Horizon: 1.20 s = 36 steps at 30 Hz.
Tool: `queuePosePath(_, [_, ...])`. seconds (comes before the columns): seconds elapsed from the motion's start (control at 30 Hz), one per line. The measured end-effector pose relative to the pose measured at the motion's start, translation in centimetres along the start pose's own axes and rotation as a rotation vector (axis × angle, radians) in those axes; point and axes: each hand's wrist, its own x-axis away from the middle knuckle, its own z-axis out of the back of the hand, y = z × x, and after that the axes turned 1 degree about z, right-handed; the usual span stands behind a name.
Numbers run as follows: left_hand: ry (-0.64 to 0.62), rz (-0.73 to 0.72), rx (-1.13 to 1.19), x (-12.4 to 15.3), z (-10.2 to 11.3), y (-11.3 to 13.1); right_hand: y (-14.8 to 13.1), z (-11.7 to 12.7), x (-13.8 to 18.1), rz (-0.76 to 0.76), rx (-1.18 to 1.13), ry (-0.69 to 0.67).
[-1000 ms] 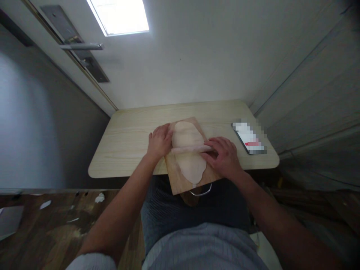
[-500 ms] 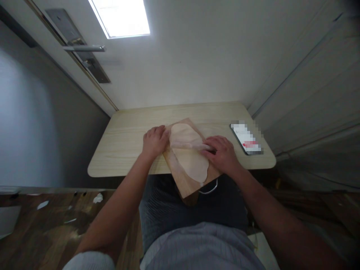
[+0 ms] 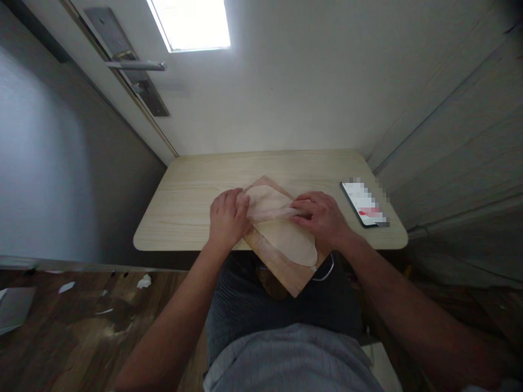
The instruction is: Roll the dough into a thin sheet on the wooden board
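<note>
Dough [image 3: 286, 239] lies flattened on the wooden board [image 3: 281, 269] at the table's [image 3: 183, 218] near edge; both palms, left hand [image 3: 226, 218] and right hand [image 3: 322, 218], press the rolling pin [image 3: 272, 213], now farther up the sheet, board turned since 1 second ago.

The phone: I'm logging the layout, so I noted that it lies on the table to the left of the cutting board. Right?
Not quite. The head view shows the phone on the table to the right of the cutting board, beyond the right hand.
</note>
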Motion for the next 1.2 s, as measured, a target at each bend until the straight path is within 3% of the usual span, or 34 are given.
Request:
queuePosePath(0.17, [-0.069,-0.118,-0.04,0.3,-1.6,2.6,-0.3,-0.4,-1.6,0.032,0.071,-0.066])
queuePosePath(0.3, [-0.093,-0.115,-0.141,0.8,-2.3,3.3,-0.6,-1.5,-2.1,-0.114,0.13,0.021])
queuePosePath(0.43, [-0.116,-0.118,-0.17,0.8,-2.2,3.2,-1.0,-2.6,-2.8,-0.232,0.26,0.077])
queuePosePath(0.57, [-0.14,-0.101,-0.171,0.1,-2.4,3.0,-0.9,-3.1,-3.8,-0.249,0.284,0.084])
queuePosePath(1.2, [-0.255,-0.063,-0.15,-3.8,-3.2,1.8,0.8,-3.1,-8.2,-0.199,0.308,-0.133])
